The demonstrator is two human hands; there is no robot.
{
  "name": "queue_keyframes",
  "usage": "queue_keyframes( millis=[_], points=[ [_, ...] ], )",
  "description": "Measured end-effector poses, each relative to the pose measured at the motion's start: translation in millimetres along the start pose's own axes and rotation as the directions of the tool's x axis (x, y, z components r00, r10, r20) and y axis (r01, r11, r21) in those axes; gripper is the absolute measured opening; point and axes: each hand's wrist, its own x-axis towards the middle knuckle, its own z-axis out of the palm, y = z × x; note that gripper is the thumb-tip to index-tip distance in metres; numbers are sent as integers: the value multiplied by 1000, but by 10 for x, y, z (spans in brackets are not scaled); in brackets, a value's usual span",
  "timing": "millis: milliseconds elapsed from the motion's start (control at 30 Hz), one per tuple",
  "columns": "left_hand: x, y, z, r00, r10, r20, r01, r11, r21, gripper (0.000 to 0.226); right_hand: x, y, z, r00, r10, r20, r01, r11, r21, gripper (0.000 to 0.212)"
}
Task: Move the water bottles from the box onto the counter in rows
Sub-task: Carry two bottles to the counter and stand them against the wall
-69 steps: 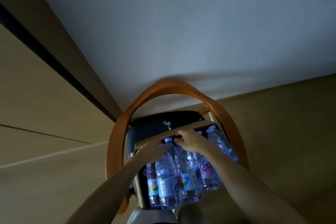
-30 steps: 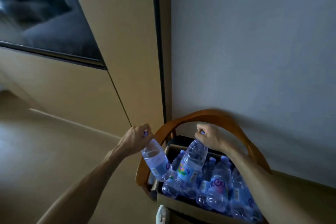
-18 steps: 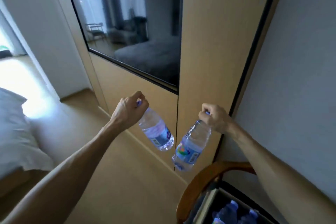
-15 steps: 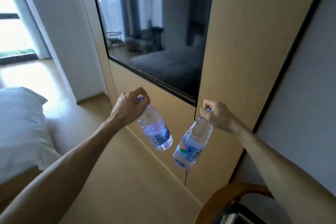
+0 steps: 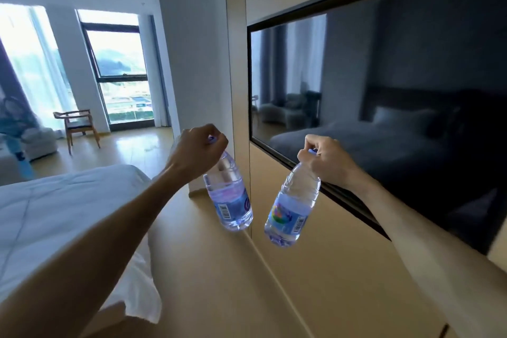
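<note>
Two clear plastic water bottles with blue caps and blue labels hang in the air in front of me. My left hand (image 5: 196, 152) grips the cap end of the left bottle (image 5: 230, 195), which tilts down to the right. My right hand (image 5: 325, 160) grips the cap end of the right bottle (image 5: 292, 207), which slants down to the left. The bottles' bases are close together but apart. The box, the chair it sat on and the counter are out of view.
A wood-panelled wall (image 5: 337, 269) with a dark screen (image 5: 384, 107) runs along the right. A bed with white bedding (image 5: 55, 217) lies at the left. Wooden floor (image 5: 208, 282) runs between them. A wooden chair (image 5: 78, 125), windows and a seated person (image 5: 15, 121) are far back.
I lifted one bottle in each hand out of the box on the chair. My view has swung left, from the box and wall to the room, with both bottles still held up.
</note>
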Motion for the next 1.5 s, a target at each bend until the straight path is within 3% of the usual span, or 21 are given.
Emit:
queue_keyframes(
  millis=[300, 700, 1067, 1400, 1500],
  points=[
    [1232, -914, 197, 994, -9, -106, 23, 990, 137, 26, 1856, 167, 1039, 986, -166, 34, 162, 983, 84, 22],
    [2709, -2244, 370, 946, -126, -297, 202, 950, 239, 24, 4197, 346, 2286, 915, -378, 141, 355, 920, 164, 19],
    [4067, -4132, 406, 942, -144, -301, 224, 942, 250, 43, 6042, 166, 3968, 888, -423, 177, 387, 898, 209, 23],
    [5394, -5830, 388, 945, -142, -294, 230, 929, 291, 44, 7714, 10, 5314, 910, -388, 146, 362, 915, 177, 23],
    [5761, -6399, 436, 944, -129, -303, 225, 924, 308, 33, 8199, 34, 5803, 909, -394, 137, 367, 911, 187, 23]
  ],
)
